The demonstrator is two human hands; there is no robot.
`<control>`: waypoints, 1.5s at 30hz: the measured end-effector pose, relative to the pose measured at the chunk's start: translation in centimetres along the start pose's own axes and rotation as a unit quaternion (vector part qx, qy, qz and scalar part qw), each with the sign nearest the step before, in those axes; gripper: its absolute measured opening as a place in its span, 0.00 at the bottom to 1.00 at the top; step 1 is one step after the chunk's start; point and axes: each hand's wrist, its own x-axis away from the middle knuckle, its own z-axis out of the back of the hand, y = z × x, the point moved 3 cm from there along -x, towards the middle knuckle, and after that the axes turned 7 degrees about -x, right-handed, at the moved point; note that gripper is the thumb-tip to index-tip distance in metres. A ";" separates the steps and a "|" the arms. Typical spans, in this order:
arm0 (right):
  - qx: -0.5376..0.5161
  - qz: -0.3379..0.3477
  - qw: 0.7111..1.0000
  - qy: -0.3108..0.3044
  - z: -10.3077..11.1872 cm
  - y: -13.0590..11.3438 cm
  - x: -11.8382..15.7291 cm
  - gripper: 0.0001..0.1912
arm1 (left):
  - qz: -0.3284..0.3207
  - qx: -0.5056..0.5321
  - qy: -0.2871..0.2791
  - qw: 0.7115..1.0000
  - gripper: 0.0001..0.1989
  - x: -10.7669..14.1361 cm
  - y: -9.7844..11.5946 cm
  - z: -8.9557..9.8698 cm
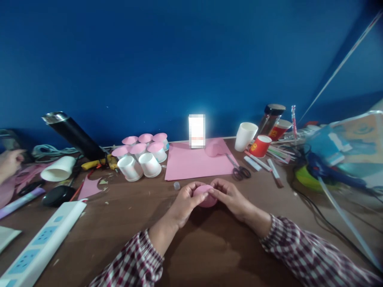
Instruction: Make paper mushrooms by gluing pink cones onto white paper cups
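Observation:
Between my hands, just above the brown table, is a round piece of pink paper (206, 200). My left hand (188, 201) pinches its left side, thumb on top. My right hand (230, 196) grips the right side the same way, and the two thumbs nearly meet at its upper edge. Beyond them lie pink paper sheets (185, 163) with a loose pink disc (214, 150) on top. Scissors (239, 171) rest at the sheets' right edge. Left of the sheets stand several cut paper cups (160, 154) topped with pink discs, and two open white cups (149, 164) in front.
A power strip (44, 239), black mouse (59, 195) and black flask (79, 137) are on the left, where another person's hand (12, 163) shows. On the right are a white cup (245, 136), red cup (260, 146), glue sticks (275, 172) and a glue gun (335, 173) with its cable.

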 end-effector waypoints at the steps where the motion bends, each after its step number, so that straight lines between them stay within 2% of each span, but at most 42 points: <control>1: -0.006 -0.003 1.000 0.002 0.0 0.0 0.0 0.17 | 0.002 0.002 0.001 1.000 0.15 0.0 0.0 0.0; 9: -0.009 -0.005 1.000 -0.016 0.0 0.1 0.1 0.15 | 0.008 0.008 0.006 1.000 0.18 -0.1 -0.1 -0.1; 16: -0.055 -0.015 0.998 0.001 0.0 0.4 0.2 0.16 | -0.005 -0.018 0.007 1.000 0.21 0.3 0.3 -0.4; 23: -0.094 -0.013 0.995 -0.013 -0.1 0.5 0.3 0.16 | 0.022 -0.036 -0.009 0.999 0.19 0.3 0.2 -0.6; 29: -0.070 -0.007 0.997 -0.021 -0.3 0.0 0.3 0.17 | -0.004 -0.005 0.004 1.000 0.17 0.2 0.1 -0.3; 38: -0.021 0.008 0.999 -0.025 -0.2 -0.2 0.3 0.17 | -0.005 0.019 0.021 1.000 0.16 0.2 0.3 -0.3; 45: -0.016 0.011 1.000 -0.017 -0.2 -0.2 0.3 0.17 | 0.002 0.046 0.055 0.997 0.24 0.2 -0.1 -0.1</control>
